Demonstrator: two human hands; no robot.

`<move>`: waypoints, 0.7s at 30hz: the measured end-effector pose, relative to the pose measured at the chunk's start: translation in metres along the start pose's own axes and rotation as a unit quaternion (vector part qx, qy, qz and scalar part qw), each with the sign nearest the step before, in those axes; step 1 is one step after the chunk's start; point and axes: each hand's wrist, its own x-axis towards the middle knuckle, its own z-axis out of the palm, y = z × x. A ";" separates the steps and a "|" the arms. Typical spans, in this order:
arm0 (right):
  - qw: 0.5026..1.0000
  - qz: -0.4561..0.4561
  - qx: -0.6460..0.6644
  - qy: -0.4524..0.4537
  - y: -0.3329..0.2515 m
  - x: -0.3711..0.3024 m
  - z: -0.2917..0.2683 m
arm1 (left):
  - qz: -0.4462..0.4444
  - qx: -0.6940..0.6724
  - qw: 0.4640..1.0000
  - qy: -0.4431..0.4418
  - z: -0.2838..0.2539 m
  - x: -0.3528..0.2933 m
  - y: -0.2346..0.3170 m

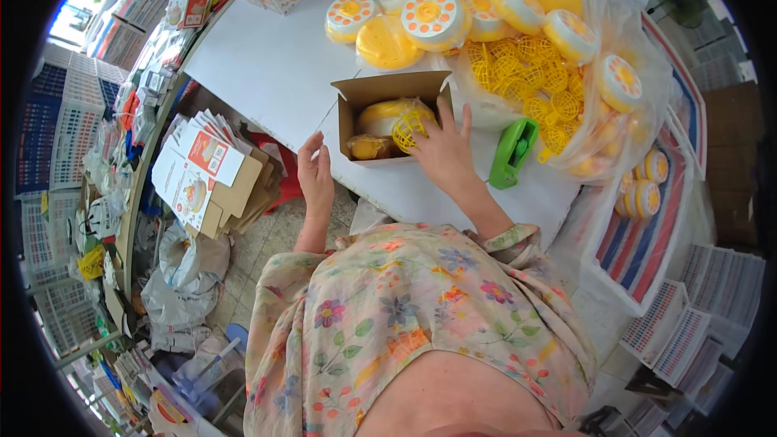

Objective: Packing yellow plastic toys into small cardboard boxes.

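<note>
Open brown cardboard box [392, 87], long axis left to right on the white tabletop [267, 57], holds one yellow plastic lattice ball [408, 131] in its right half, directly left of the touching right hand [443, 150]; whether those fingers grip or merely rest, cannot tell. Left hand [316, 170], farther from the ball, sits just off the box's near-left corner, fingers released. Count: one box in use, one green tape dispenser [506, 163] right of it, at least six orange-dotted white-and-yellow round units [433, 14] beyond it, loose lattice balls [558, 105] right-beyond, too heaped to number.
</note>
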 end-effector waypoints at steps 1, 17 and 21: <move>0.998 -0.013 0.014 -0.068 0.002 0.000 -0.003 | 0.000 -0.005 1.000 -0.004 0.003 0.004 -0.006; 0.859 0.255 0.441 -0.055 0.027 -0.018 0.097 | 0.008 0.299 0.944 -0.141 0.067 0.009 -0.010; 0.871 0.253 0.420 -0.045 0.029 -0.015 0.097 | 0.034 0.318 0.940 -0.118 0.068 0.012 -0.017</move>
